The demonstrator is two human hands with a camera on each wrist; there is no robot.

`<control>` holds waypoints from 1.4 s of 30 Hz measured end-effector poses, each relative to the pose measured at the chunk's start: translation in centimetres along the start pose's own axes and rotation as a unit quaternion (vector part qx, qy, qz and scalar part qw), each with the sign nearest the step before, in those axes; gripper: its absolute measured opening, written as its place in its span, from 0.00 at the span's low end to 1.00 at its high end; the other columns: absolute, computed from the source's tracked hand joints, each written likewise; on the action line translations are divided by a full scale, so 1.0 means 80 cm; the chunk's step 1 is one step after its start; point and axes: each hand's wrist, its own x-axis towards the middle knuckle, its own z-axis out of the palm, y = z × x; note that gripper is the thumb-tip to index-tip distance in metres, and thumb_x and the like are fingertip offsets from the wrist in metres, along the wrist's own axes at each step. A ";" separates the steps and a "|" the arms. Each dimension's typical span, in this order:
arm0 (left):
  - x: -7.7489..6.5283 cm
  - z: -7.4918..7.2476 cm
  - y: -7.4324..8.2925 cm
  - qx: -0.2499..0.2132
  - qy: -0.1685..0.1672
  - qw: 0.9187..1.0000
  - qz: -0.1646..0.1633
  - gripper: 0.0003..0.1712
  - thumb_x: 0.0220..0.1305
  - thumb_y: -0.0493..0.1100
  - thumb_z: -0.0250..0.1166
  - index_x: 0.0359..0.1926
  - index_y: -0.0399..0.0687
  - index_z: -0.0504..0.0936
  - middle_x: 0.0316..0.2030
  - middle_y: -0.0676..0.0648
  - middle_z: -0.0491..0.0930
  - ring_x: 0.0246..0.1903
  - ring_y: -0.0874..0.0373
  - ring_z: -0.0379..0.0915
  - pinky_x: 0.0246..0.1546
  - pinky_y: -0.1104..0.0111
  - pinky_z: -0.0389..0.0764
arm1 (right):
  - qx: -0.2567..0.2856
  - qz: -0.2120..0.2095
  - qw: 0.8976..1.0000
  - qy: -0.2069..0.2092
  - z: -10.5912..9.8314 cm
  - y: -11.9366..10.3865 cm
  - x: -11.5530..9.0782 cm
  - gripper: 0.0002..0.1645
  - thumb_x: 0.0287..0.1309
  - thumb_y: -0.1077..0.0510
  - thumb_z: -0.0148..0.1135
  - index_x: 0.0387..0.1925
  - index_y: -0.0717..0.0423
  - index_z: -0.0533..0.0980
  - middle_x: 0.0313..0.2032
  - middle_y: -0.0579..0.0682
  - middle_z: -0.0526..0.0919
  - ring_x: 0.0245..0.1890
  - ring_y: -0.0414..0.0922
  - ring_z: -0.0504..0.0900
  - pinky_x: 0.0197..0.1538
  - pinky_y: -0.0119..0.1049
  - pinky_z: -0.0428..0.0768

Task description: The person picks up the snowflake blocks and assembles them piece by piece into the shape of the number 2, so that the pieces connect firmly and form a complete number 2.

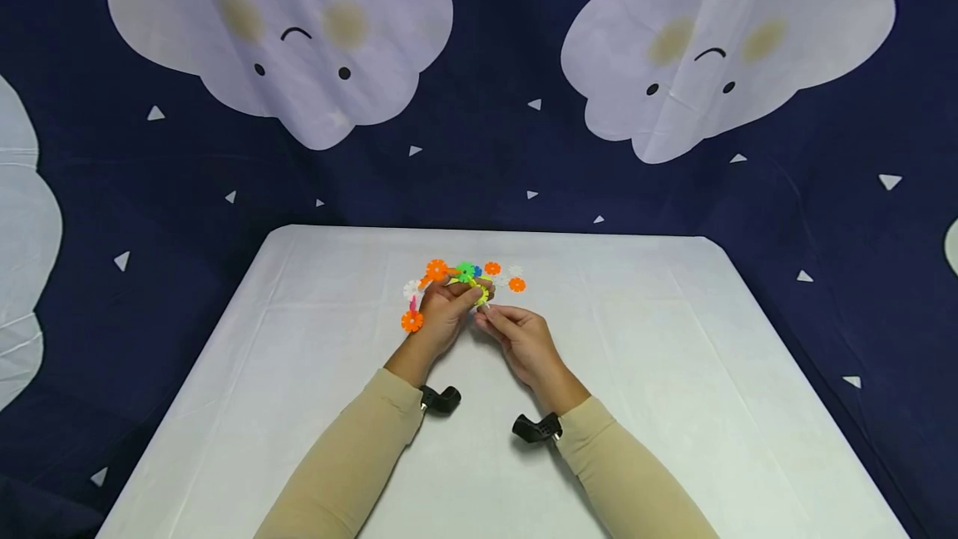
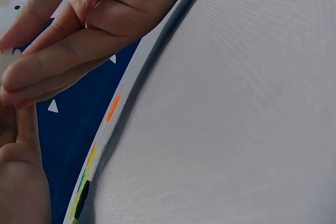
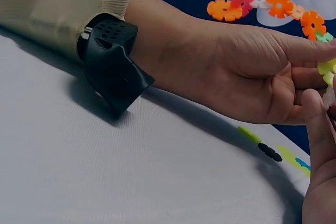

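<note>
My left hand (image 1: 447, 312) grips a chain of flower-shaped plastic snowflake discs near its yellow disc (image 1: 481, 297). From there the chain curves past a green disc (image 3: 324, 37) and orange discs (image 3: 313, 24) to a white disc (image 3: 259, 0), a pink disc (image 3: 242, 2) and an end orange disc (image 3: 224, 10). My right hand (image 1: 525, 344) pinches a whitish disc (image 3: 329, 97) between thumb and fingers, right against the yellow one. Whether the two discs are joined cannot be told. In the left wrist view, my fingers hide the discs in hand.
Loose discs lie on the white table (image 1: 636, 373) beyond my hands: an orange disc (image 1: 517, 284), another orange disc (image 1: 491, 268), a blue disc (image 1: 477, 271) and pale ones. The right wrist view also shows a black disc (image 3: 270, 152) and a yellow-green disc (image 3: 249, 134). A dark cloud-print cloth (image 1: 494, 156) hangs behind.
</note>
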 end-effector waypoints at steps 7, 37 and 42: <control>-0.004 0.002 0.006 -0.047 -0.003 0.998 -0.038 0.19 0.72 0.17 0.55 0.47 0.40 0.84 0.41 0.41 0.89 0.40 0.49 0.88 0.43 0.65 0.87 | 0.024 0.004 1.000 -0.015 0.002 -0.001 -0.003 0.18 0.74 0.77 0.53 0.40 0.64 0.88 0.41 0.62 0.89 0.44 0.49 0.90 0.56 0.40 0.83; -0.005 0.004 0.003 0.117 0.033 0.992 -0.042 0.07 0.73 0.29 0.65 0.39 0.31 0.89 0.37 0.44 0.89 0.37 0.56 0.85 0.42 0.68 0.86 | 0.025 -0.016 1.000 -0.010 0.001 -0.001 -0.003 0.15 0.74 0.75 0.56 0.43 0.65 0.88 0.43 0.62 0.89 0.44 0.48 0.90 0.56 0.40 0.83; -0.004 0.004 0.003 0.266 0.071 0.961 -0.029 0.11 0.70 0.34 0.72 0.41 0.24 0.88 0.34 0.43 0.89 0.34 0.59 0.83 0.39 0.69 0.84 | -0.004 -0.027 1.000 0.014 0.001 0.002 0.000 0.10 0.71 0.75 0.60 0.46 0.70 0.85 0.46 0.65 0.88 0.45 0.50 0.90 0.56 0.42 0.83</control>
